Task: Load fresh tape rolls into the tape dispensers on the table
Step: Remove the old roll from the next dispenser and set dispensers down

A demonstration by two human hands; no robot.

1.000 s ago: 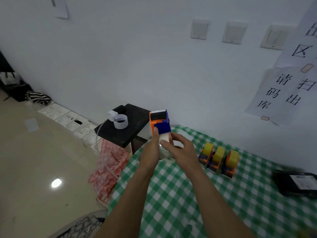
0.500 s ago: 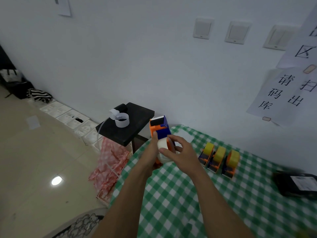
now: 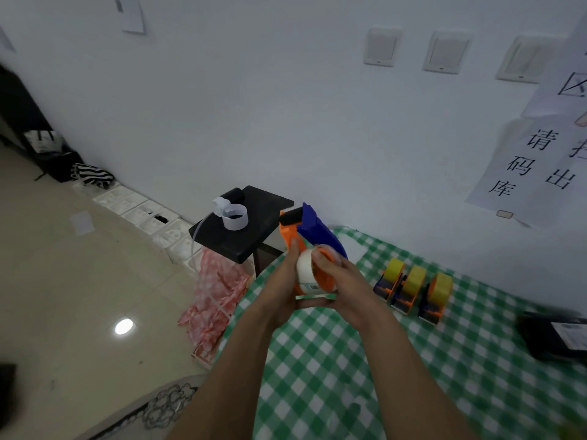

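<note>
Held above the left edge of the green-checked desk, an orange-and-blue tape dispenser sits in the wrapped fingers of the left hand while the right hand grips a clear tape roll at its hub, seemingly mid-seating and needing to be pressed home, then threaded.

Dispenser: orange body, blue handle, black roller on top. Held upright above the tabletop edge in the left hand.

Roll: whitish tape with a small label, at the dispenser's orange hub. Seating unclear. Right hand grips it.

Three loaded dispensers: orange and blue with yellow rolls, standing side by side on the tabletop near the wall.
</note>
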